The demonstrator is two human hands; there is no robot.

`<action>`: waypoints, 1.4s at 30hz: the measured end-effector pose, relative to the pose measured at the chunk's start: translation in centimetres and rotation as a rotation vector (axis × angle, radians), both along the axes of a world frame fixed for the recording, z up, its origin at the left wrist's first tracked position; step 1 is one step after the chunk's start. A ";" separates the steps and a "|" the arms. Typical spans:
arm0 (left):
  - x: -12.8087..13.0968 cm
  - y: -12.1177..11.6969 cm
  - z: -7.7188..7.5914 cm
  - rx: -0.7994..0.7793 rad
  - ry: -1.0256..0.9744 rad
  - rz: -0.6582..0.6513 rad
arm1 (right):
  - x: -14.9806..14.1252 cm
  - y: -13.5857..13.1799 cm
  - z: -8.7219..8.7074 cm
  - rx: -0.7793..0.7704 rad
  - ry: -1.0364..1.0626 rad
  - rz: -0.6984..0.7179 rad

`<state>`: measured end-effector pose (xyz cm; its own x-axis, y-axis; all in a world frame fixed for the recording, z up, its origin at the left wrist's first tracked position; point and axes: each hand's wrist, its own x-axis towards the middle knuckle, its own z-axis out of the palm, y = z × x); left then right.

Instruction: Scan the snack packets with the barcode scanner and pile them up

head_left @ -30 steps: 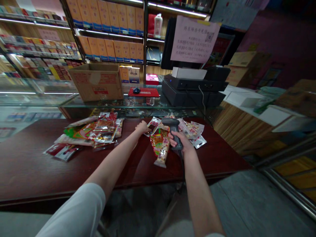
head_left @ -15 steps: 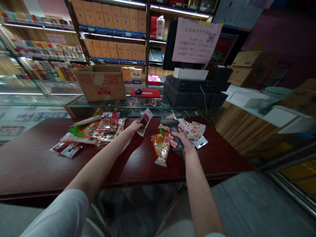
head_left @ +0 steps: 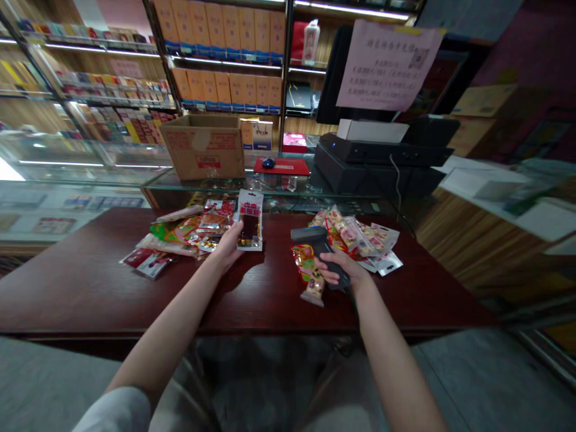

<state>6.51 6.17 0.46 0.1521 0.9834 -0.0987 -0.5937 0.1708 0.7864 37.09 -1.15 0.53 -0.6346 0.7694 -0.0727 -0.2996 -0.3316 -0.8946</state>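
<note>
My left hand point(head_left: 231, 245) grips a snack packet point(head_left: 249, 221), white with red print and a dark lower part, held upright above the table. Just left of it lies a pile of snack packets point(head_left: 189, 231) in red, green and silver. A dark handheld barcode scanner point(head_left: 321, 247) is in my right hand point(head_left: 338, 267), its head pointing left toward the held packet. Under and beside the scanner are a red-and-green packet point(head_left: 302, 261) and a clear-wrapped bar point(head_left: 314, 290). Another heap of snack packets point(head_left: 360, 237) lies behind my right hand.
The dark red wooden table point(head_left: 121, 300) meets a glass counter point(head_left: 216, 183) at the back. On the counter stand a cardboard box point(head_left: 204, 150), a mouse point(head_left: 268, 162) on a red mat and a black till point(head_left: 373, 171) under a monitor. The scanner's cable hangs near my right forearm.
My left hand has turned the packet more upright, with its printed front now facing me. The scanner has tilted, its head angled further left. The whole view has shifted slightly.
</note>
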 end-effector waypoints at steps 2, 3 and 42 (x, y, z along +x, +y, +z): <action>0.1 0.1 0.0 -0.006 -0.012 0.032 | 0.1 0.1 -0.1 -0.016 0.012 0.002; 0.1 0.1 0.0 -0.008 -0.013 0.041 | 0.2 0.1 -0.2 -0.023 0.016 0.008; 12.7 4.6 -0.9 0.576 1.179 -0.161 | 6.7 0.3 1.8 0.116 0.049 -0.611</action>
